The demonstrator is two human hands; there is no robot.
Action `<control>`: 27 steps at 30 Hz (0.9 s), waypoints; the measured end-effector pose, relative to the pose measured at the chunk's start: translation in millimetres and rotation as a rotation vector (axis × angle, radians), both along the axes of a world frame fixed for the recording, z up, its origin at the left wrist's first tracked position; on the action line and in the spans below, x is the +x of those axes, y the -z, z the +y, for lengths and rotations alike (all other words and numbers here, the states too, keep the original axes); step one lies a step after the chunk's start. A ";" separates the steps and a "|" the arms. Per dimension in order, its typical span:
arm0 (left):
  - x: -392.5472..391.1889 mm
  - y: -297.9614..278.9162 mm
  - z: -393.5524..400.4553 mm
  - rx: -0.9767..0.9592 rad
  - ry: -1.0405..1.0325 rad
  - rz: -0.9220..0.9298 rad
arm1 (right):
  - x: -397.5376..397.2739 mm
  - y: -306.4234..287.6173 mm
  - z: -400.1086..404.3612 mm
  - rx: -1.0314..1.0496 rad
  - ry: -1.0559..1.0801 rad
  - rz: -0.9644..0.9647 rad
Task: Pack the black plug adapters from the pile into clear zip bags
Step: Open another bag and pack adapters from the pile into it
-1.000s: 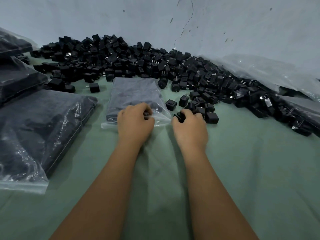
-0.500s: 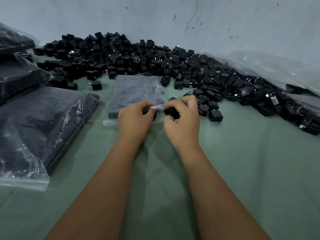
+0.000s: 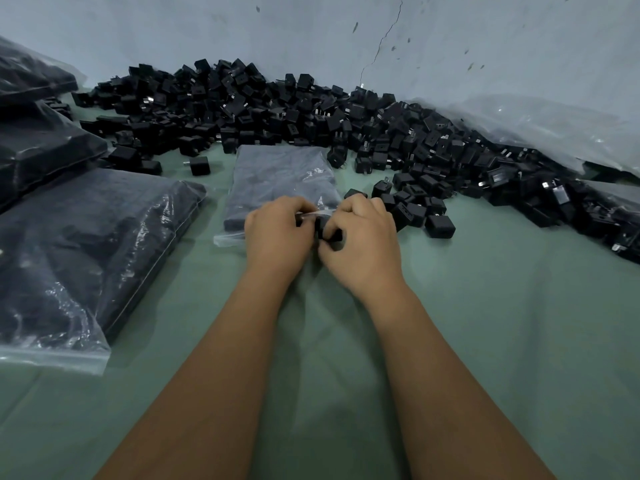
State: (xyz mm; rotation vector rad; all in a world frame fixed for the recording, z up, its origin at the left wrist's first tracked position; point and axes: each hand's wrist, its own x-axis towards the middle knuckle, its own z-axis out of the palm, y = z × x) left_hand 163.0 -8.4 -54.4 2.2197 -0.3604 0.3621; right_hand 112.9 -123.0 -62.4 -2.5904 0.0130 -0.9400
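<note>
1. My left hand (image 3: 277, 237) pinches the open mouth of the clear zip bag (image 3: 282, 180) on the green cloth (image 3: 485, 323).
2. My right hand (image 3: 360, 244) curls around a black adapter (image 3: 329, 230) at that mouth.
3. The pile (image 3: 311, 112) lies just beyond.

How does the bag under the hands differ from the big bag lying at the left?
The middle bag is smaller than the left bag. The left hand holds the middle bag's mouth while the right hand brings an adapter to it; no hand touches the left bag. Both are clear, hold dark contents and lie flat on the green cloth.
</note>
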 end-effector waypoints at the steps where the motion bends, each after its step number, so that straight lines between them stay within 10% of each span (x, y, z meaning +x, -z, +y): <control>1: 0.3 0.0 -0.1 0.002 -0.001 -0.005 | 0.0 0.2 0.0 0.004 0.002 0.006; 27: 1.9 5.5 -2.7 0.221 0.021 -0.151 | 16.0 4.6 -1.0 0.031 0.219 0.221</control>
